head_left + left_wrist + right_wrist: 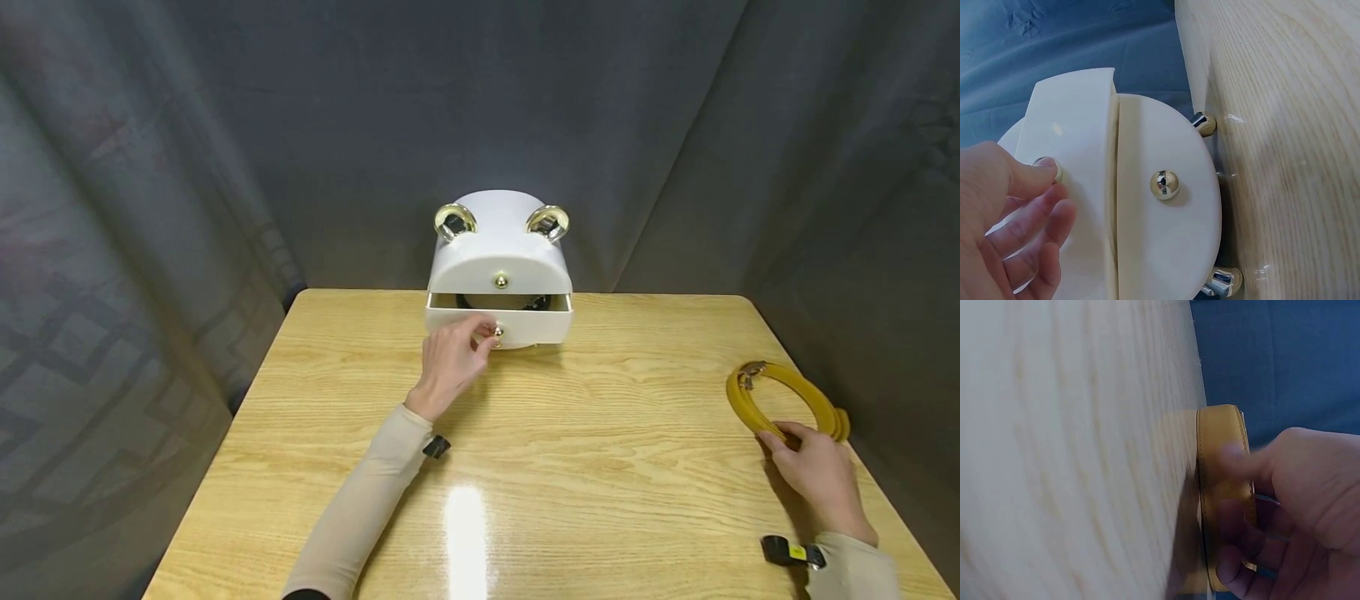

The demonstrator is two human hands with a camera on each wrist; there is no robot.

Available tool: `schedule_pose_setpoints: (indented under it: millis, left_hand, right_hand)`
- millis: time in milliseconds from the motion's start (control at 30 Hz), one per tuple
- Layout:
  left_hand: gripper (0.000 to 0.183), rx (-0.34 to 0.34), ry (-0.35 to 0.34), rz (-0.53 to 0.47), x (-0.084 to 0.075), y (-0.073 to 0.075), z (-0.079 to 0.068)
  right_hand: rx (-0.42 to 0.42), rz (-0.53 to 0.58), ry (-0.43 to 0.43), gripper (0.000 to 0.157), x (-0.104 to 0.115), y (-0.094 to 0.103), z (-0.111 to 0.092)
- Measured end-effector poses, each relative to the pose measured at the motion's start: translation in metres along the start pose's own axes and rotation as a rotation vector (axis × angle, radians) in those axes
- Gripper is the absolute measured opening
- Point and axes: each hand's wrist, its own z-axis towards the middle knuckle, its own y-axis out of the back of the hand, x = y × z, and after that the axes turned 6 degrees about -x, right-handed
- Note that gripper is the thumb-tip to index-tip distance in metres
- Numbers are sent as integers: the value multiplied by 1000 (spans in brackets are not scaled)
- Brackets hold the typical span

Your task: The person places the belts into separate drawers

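We see one white box (498,267) at the table's (570,467) far edge, its two gold knobs showing; our left hand (450,362) pinches the lower drawer knob (497,332). Our right hand (817,475) grips one coiled yellow belt (780,396) near the right edge.

head view overlooks table (600,467), wrist views close, sharing its wood

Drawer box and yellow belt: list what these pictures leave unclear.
- Drawer contents: head view shows only a dark sliver; the box shades it.
- Drawer knob: left hand fingers cover it in both views.
- Belt buckle: too small in head view; right wrist view blurred, right hand in front.
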Motion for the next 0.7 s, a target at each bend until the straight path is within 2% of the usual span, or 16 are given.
schedule_pose_setpoints:
  millis: [133,700]
  left_hand:
    - [19,0,13,2,0,-1,0]
    - [20,-22,25,-6,0,-4,2]
  right_hand:
    - [-2,-3,9,67,1,3,-2]
    - [-29,-34,-3,55,8,5,-6]
